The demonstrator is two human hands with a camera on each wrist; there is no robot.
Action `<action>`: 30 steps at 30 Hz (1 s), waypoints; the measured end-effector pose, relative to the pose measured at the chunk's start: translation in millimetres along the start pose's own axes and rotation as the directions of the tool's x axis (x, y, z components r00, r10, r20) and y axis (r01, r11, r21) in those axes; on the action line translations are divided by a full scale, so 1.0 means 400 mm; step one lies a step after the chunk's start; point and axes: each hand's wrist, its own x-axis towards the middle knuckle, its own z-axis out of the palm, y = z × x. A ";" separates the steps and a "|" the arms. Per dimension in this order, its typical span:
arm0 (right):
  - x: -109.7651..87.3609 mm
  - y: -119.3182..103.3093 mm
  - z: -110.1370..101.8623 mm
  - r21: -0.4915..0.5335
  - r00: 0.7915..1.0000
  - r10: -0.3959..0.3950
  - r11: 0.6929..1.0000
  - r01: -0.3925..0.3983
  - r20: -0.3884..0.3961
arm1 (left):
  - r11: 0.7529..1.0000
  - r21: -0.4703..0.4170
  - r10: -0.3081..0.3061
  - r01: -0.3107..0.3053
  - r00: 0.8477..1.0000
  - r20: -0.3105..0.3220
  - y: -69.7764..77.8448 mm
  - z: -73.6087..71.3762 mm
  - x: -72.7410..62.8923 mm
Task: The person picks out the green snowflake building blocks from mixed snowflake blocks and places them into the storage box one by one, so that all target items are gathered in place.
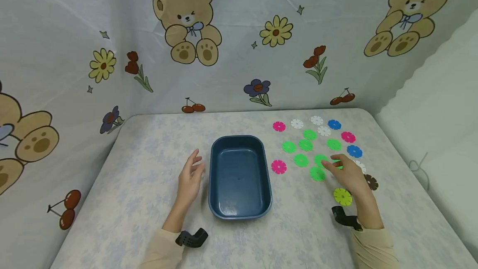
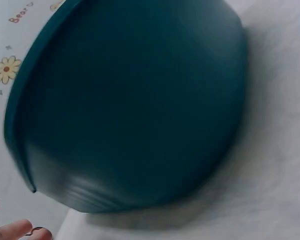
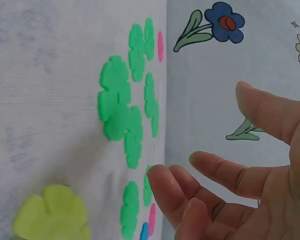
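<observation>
My left hand (image 1: 190, 179) hovers beside the left wall of a blue plastic tub (image 1: 239, 215), fingers relaxed and nothing in them. In the left wrist view the tub's outer side (image 2: 135, 110) fills most of the picture, with a few fingertips (image 2: 15, 231) at the lower left corner. On the right, my right hand (image 1: 349, 173) hangs over a scatter of flower-shaped plastic discs, thumb and fingers apart and loosely bent. Green discs (image 1: 317, 174) lie just under and left of its fingertips. A yellow disc (image 1: 342, 196) lies near the wrist; a brown disc (image 1: 371, 182) is partly behind the hand.
Pink (image 1: 279, 167), white (image 1: 297, 124) and blue discs (image 1: 354, 151) lie around the green ones on the patterned tabletop (image 1: 142, 169). A bear-print cloth (image 1: 231, 24) hangs behind the table's back edge. White fabric (image 1: 440, 107) borders the right side.
</observation>
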 end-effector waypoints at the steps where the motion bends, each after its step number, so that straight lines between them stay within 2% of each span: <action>1: 0.002 0.003 0.001 0.007 1.000 0.010 1.000 -0.010 0.009 | 0.999 -0.042 -0.020 0.020 1.000 0.006 -0.005 0.006 -0.001; 5: 0.009 0.013 0.008 0.029 0.999 0.034 0.999 -0.035 0.028 | 0.978 -0.201 -0.061 0.063 0.998 0.017 -0.025 0.031 -0.003; 8: 0.014 0.021 0.012 0.037 0.999 0.040 0.998 -0.041 0.035 | 0.961 -0.268 -0.067 0.071 0.997 0.025 -0.036 0.049 -0.005; 13: 0.024 0.034 0.028 0.026 0.999 0.032 0.999 -0.033 0.027 | 0.949 -0.301 -0.082 0.094 0.995 0.052 -0.051 0.068 -0.014; 18: 0.030 0.038 0.043 0.001 1.000 0.026 1.000 -0.026 -0.003 | 0.941 -0.328 -0.065 0.086 0.995 0.075 -0.062 0.077 -0.019; 21: 0.032 0.039 0.049 -0.004 1.000 0.018 1.000 -0.018 -0.013 | 0.942 -0.326 -0.052 0.074 0.996 0.075 -0.066 0.080 -0.020; 30: 0.040 0.042 0.065 -0.017 0.999 0.019 1.000 -0.020 -0.029 | 0.950 -0.302 -0.064 0.085 0.995 0.079 -0.071 0.081 -0.026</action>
